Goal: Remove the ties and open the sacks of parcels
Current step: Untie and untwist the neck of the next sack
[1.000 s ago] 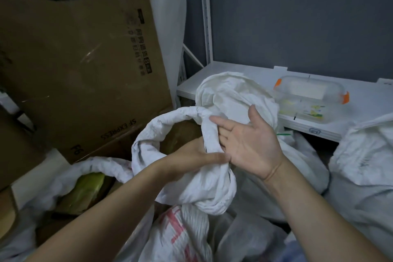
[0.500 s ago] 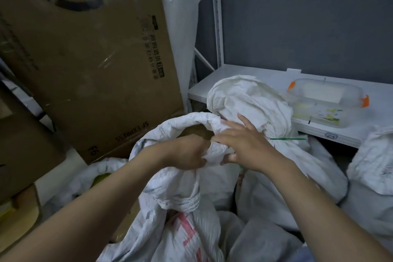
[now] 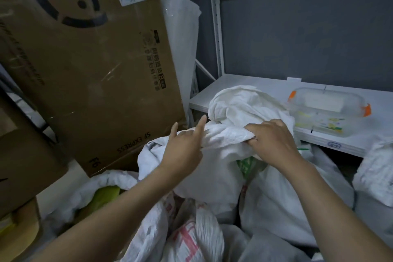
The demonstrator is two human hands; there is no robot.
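While right grip (image 3: 274,142) clamps sack (image 3: 225,137), left grip (image 3: 185,149) apart; carton (image 3: 85,70) reads "SF EXPRESS".

A white metal shelf (image 3: 244,87) runs along the grey wall, held by a slotted upright (image 3: 217,27). On its right part lies a clear plastic container (image 3: 325,110) with orange clips (image 3: 366,110) at both ends. A small label (image 3: 334,145) is fixed to the shelf's front edge. The bunched top of a white sack (image 3: 244,100) rises before that edge and covers part of it; whether it touches cannot be told. Below, more sacks crowd together, among them a middle sack (image 3: 212,168) with a rolled rim and another at the right (image 3: 374,176) under the shelf. At left a large cardboard box (image 3: 85,70) stands tilted beside a pale strip of floor (image 3: 68,178).
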